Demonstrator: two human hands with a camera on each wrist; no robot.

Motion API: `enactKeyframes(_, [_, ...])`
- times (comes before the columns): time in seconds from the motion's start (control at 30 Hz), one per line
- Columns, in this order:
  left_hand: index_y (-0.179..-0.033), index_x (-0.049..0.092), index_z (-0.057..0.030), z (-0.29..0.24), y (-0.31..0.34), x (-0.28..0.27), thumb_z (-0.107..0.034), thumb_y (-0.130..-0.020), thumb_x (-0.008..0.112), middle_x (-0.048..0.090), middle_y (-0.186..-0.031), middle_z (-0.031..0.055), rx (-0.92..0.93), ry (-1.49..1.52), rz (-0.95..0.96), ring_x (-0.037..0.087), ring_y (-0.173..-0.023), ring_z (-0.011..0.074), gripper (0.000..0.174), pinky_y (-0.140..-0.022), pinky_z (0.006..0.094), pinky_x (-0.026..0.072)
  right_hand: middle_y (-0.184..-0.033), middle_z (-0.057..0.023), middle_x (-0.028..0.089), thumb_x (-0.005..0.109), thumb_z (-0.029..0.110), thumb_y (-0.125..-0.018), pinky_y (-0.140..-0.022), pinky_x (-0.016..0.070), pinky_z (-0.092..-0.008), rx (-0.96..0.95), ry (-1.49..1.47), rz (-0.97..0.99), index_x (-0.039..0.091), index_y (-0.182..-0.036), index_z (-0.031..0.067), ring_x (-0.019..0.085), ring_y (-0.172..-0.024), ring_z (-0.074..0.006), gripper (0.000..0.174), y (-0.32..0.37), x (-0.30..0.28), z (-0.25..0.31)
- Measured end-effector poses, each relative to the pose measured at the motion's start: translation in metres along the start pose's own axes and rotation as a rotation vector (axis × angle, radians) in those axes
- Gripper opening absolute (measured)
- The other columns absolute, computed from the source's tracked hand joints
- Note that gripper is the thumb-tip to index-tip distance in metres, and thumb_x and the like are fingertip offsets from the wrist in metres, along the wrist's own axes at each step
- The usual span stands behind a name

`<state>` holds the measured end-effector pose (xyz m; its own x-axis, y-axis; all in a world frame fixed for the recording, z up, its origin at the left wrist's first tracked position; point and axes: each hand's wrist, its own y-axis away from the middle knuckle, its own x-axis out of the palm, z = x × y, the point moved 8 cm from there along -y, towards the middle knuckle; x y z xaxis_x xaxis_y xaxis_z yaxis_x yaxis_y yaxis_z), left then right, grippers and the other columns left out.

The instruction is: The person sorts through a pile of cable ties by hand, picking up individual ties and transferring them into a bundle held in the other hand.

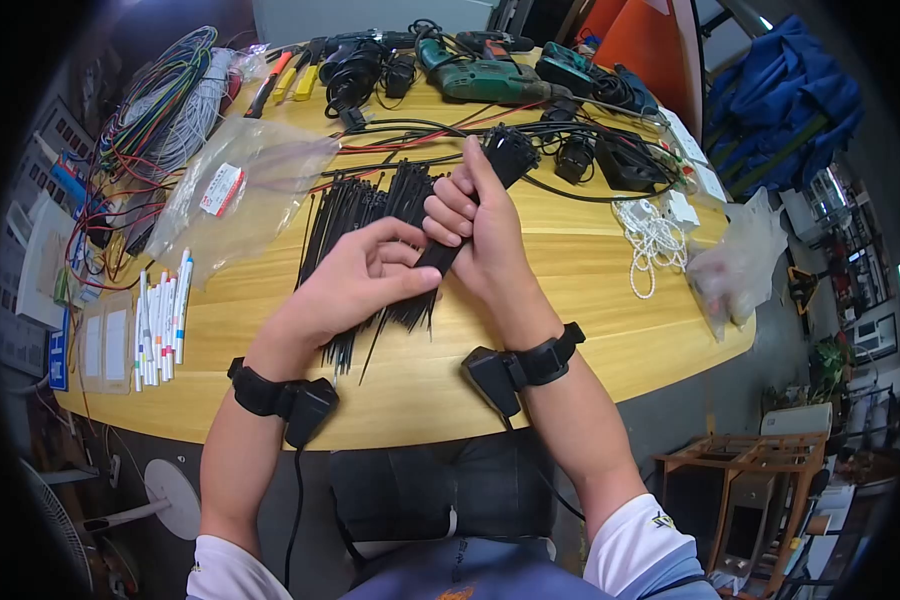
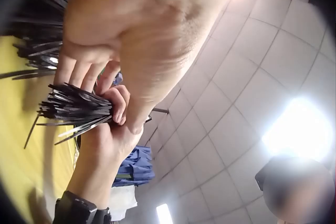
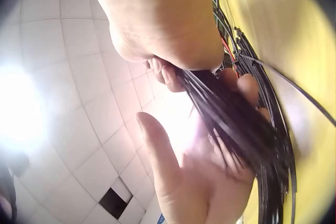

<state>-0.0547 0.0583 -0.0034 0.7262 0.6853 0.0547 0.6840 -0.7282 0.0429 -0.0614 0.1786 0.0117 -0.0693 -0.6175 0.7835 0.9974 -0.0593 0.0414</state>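
Note:
My right hand (image 1: 485, 230) grips a thick bundle of black cable ties (image 1: 511, 152), its thumb pointing up along the bundle. The heads fan out above that fist, and the tails slope down toward my left hand (image 1: 345, 285). The left fingers are loosely bent beside the lower part of the bundle. In the right wrist view the bundle's tails (image 3: 236, 119) lie across the left fingers, with the left thumb (image 3: 157, 150) standing apart. More black cable ties (image 1: 345, 215) lie in a wide pile on the table under and behind my hands.
A clear plastic bag (image 1: 260, 190) with a red-and-white label lies left of the pile, near several markers (image 1: 165, 310). Coiled wires (image 1: 175, 100) sit at the back left. Power tools (image 1: 480, 80) line the back. A white bead chain (image 1: 650, 245) and another bag (image 1: 735, 260) are right.

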Motion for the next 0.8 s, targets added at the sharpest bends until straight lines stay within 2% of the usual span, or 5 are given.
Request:
enactKeyframes(0.17, [-0.107,0.06,0.001,0.002,0.002,-0.015,-0.018,-0.095,0.065,0.069,-0.088,0.0087,-0.138,0.099,-0.21,0.066,-0.074,0.0105,0.023,-0.067,0.0235,0.0539,-0.051,0.0075,0.024,0.056,0.04,-0.099,-0.038,0.0197,-0.0222,0.009,-0.1,0.059,0.037,-0.068,0.0182,0.024,-0.04,-0.0051,0.043,-0.001,-0.004,0.007])
enactKeyframes(0.2, [-0.104,0.057,0.0021,0.004,0.004,-0.022,-0.017,-0.093,0.066,0.067,-0.073,0.0103,-0.174,0.085,-0.303,0.064,-0.055,0.0134,0.023,-0.047,0.0231,0.0489,-0.051,0.0075,0.024,0.056,0.04,-0.099,-0.038,0.0193,-0.0222,0.012,-0.126,0.05,0.037,-0.068,0.0178,0.024,-0.04,-0.0052,0.043,-0.001,-0.006,0.007])
enactKeyframes(0.33, [-0.105,0.05,0.0067,0.006,0.011,-0.045,-0.013,-0.088,0.069,0.06,-0.054,0.0098,-0.236,-0.269,-0.483,0.054,-0.034,0.0161,0.032,-0.03,0.0248,0.0332,-0.051,0.0075,0.024,0.056,0.038,-0.1,-0.038,0.0194,-0.0224,-0.006,-0.13,0.034,0.038,-0.069,0.0176,0.024,-0.04,-0.0053,0.041,-0.002,-0.008,0.009])
enactKeyframes(0.43, [-0.103,0.051,0.0073,0.005,0.012,-0.043,-0.01,-0.088,0.069,0.059,-0.053,0.0095,-0.243,-0.382,-0.441,0.054,-0.035,0.0155,0.029,-0.031,0.0256,0.0341,-0.051,0.0075,0.024,0.056,0.036,-0.1,-0.038,0.0197,-0.0226,-0.011,-0.115,0.034,0.039,-0.07,0.0173,0.024,-0.04,-0.0053,0.039,-0.003,-0.008,0.008])
enactKeyframes(0.8, [-0.094,0.057,0.0087,0.002,0.015,-0.042,-0.007,-0.089,0.059,0.06,-0.053,0.0094,-0.297,-0.376,-0.45,0.055,-0.036,0.0149,0.016,-0.033,0.0262,0.0366,-0.051,0.0074,0.025,0.057,0.03,-0.099,-0.038,0.0203,-0.0227,-0.014,-0.097,0.029,0.04,-0.071,0.0168,0.024,-0.041,-0.0052,0.035,-0.003,-0.01,0.006])
